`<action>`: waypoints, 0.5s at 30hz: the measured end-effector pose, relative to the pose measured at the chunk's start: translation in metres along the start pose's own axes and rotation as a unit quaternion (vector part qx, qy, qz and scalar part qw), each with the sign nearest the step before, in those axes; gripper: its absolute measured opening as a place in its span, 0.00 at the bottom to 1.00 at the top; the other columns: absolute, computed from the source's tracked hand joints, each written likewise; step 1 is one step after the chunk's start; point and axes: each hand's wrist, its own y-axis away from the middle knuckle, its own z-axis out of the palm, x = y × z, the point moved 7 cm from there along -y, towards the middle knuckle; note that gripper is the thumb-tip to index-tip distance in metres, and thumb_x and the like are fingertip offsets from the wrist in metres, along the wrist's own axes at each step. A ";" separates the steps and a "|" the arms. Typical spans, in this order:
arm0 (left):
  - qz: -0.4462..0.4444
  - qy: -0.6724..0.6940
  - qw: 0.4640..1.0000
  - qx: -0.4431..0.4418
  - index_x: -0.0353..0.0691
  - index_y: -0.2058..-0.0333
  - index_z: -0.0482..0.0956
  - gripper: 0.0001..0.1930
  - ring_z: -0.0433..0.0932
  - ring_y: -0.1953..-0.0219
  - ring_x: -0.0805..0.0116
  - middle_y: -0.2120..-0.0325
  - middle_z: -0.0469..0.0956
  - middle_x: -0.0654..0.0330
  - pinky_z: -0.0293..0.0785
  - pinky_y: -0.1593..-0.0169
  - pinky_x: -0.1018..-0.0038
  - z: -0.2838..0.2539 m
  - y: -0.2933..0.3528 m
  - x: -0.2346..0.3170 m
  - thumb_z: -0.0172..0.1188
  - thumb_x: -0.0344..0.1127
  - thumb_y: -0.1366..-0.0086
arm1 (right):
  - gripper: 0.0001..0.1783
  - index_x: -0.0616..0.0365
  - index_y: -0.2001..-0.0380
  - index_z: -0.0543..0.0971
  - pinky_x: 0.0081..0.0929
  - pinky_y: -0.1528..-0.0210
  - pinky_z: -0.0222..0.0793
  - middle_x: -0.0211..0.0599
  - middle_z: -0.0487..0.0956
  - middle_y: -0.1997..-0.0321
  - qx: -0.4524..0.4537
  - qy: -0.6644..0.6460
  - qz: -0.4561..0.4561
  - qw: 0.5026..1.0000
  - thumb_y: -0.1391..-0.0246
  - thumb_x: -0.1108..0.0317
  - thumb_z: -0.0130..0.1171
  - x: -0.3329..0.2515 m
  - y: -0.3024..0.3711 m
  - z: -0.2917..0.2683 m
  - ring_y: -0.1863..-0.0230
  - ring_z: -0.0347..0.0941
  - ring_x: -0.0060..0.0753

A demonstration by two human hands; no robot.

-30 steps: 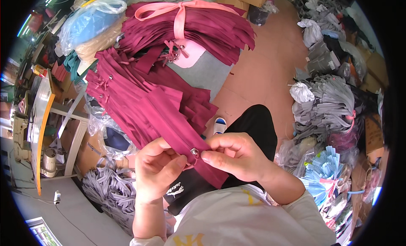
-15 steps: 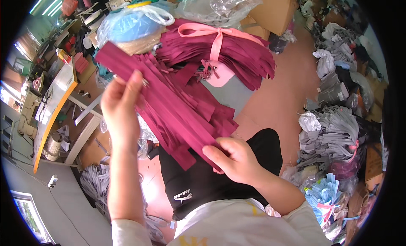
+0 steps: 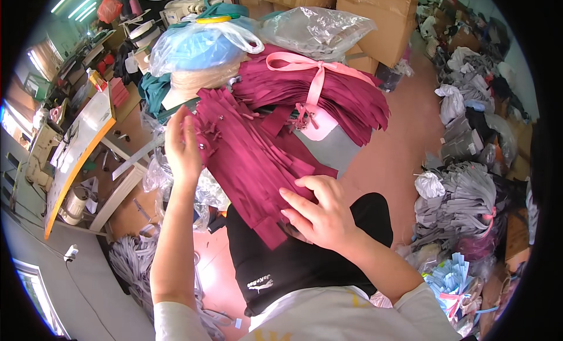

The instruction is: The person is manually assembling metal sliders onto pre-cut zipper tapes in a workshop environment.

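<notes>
A loose pile of burgundy fabric strips (image 3: pixel 252 165) slopes from the middle of the view toward my lap, with small metal bits and short tabs at its far left end. Beside that far end is my left hand (image 3: pixel 184 147), its fingers stretched up and apart and nothing visible in them. Over the pile's near right edge my right hand (image 3: pixel 322 212) spreads its fingers, the tips touching or just above the strips. Behind lies a thick burgundy bundle (image 3: pixel 346 97), tied with a pink ribbon (image 3: pixel 316 85).
A clear bag with blue contents (image 3: pixel 202 50) and a cardboard box (image 3: pixel 375 24) stand at the back. On the left is a tilted orange-edged table (image 3: pixel 88 147). Grey strip bundles (image 3: pixel 457 191) and a light blue bundle (image 3: pixel 448 279) crowd the floor at right.
The burgundy strip that was stretched between both hands now lies on the pile. Both hands have let go and their fingers have spread. The view has shifted slightly.
</notes>
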 end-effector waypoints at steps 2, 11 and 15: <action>0.110 -0.091 0.988 -0.060 0.34 0.44 0.74 0.18 0.70 0.40 0.46 0.45 0.74 0.44 0.62 0.35 0.61 0.016 0.001 0.027 0.51 0.36 0.28 | 0.16 0.55 0.57 0.81 0.38 0.52 0.67 0.36 0.73 0.53 -0.039 0.014 0.000 0.999 0.50 0.64 0.67 0.003 0.003 0.010 0.57 0.72 0.41; 0.131 -0.095 0.972 -0.172 0.35 0.41 0.72 0.20 0.62 0.33 0.44 0.38 0.69 0.50 0.57 0.32 0.58 0.048 0.019 0.001 0.49 0.36 0.27 | 0.09 0.59 0.67 0.80 0.37 0.56 0.71 0.38 0.79 0.59 -0.020 -0.081 0.014 0.996 0.50 0.68 0.68 0.025 0.009 0.003 0.59 0.75 0.41; 0.127 -0.086 0.976 -0.153 0.35 0.33 0.59 0.27 0.54 0.30 0.45 0.34 0.61 0.48 0.51 0.30 0.60 0.035 0.022 0.015 0.49 0.35 0.27 | 0.08 0.60 0.64 0.78 0.39 0.57 0.71 0.41 0.78 0.64 0.032 -0.038 0.152 0.987 0.46 0.69 0.63 0.080 -0.009 -0.017 0.60 0.74 0.47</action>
